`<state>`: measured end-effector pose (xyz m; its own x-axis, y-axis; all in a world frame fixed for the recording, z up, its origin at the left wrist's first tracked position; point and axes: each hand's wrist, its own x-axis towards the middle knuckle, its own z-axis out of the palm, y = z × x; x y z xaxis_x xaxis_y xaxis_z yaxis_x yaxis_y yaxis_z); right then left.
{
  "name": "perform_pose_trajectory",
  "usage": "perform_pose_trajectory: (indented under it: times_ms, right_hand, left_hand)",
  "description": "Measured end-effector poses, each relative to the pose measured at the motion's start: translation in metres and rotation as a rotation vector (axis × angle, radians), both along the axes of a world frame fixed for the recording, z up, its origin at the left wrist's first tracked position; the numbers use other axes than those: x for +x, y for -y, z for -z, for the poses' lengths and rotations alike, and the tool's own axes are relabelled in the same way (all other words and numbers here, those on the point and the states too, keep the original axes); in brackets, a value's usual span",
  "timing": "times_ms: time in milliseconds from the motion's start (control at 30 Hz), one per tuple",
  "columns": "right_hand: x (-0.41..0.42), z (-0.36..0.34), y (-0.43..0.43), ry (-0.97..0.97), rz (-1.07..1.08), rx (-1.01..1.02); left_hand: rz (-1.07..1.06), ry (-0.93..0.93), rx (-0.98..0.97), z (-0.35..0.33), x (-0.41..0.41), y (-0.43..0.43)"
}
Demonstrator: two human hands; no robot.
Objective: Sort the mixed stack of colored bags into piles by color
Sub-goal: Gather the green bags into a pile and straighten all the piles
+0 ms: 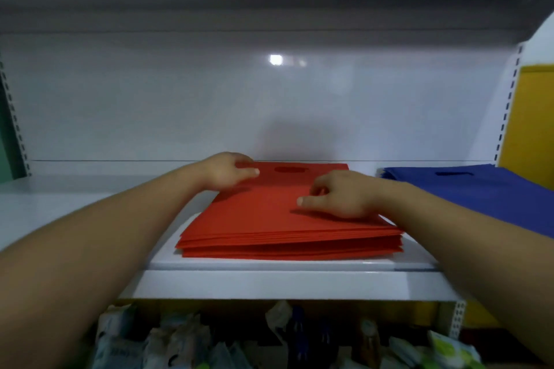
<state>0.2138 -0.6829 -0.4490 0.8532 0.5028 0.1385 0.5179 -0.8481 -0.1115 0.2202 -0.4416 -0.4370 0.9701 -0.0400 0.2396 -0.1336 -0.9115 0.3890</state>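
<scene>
Your left hand point(230, 171) pinches the far-left corner of the red pile point(269, 225) on the shelf point(284, 282), your right hand point(340, 195) rests bent-fingered on top, its grip unclear through blur, so square the edges gently, clear of the blue pile point(485, 195).

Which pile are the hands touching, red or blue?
The red pile in the middle: the left hand and right hand both rest on its top bag. The blue pile on the right has no hand on it.

Bare left forearm point(90, 234) with left hand point(227, 171); bare right forearm point(464, 234) with right hand point(338, 195); fingernails short.
</scene>
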Motion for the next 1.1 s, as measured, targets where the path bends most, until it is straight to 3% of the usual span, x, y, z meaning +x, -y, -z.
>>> perform_pose_trajectory:
  times_ms: [200, 333, 500, 600, 733, 933, 1000, 1100]
  right_hand:
    - [-0.013, 0.017, 0.008, 0.037, 0.013, 0.138]
    - [-0.019, 0.013, 0.011, -0.013, 0.019, 0.190]
    - [-0.045, 0.005, 0.029, -0.242, 0.008, 0.346]
    - [-0.052, 0.013, 0.032, -0.187, 0.024, 0.368]
    - [-0.054, 0.019, 0.032, 0.050, 0.059, 0.454]
    - [-0.078, 0.018, 0.051, -0.189, -0.026, 0.342]
    - [-0.079, 0.027, 0.053, -0.116, -0.017, 0.268]
    - [-0.077, 0.038, 0.055, 0.017, -0.051, 0.318]
  left_hand:
    - [-0.027, -0.110, 0.257, 0.009, 0.059, -0.001]
    - [0.020, -0.183, 0.149, 0.022, 0.070, -0.005]
    - [0.013, -0.151, 0.100, 0.025, 0.074, -0.009]
    - [0.021, -0.144, 0.087, 0.028, 0.074, -0.009]
    - [0.012, -0.141, 0.058, 0.030, 0.073, -0.012]
    - [0.013, -0.151, 0.049, 0.029, 0.074, -0.012]
    - [0.009, -0.141, 0.052, 0.027, 0.073, -0.012]
    - [0.034, -0.152, 0.018, 0.018, 0.073, -0.013]
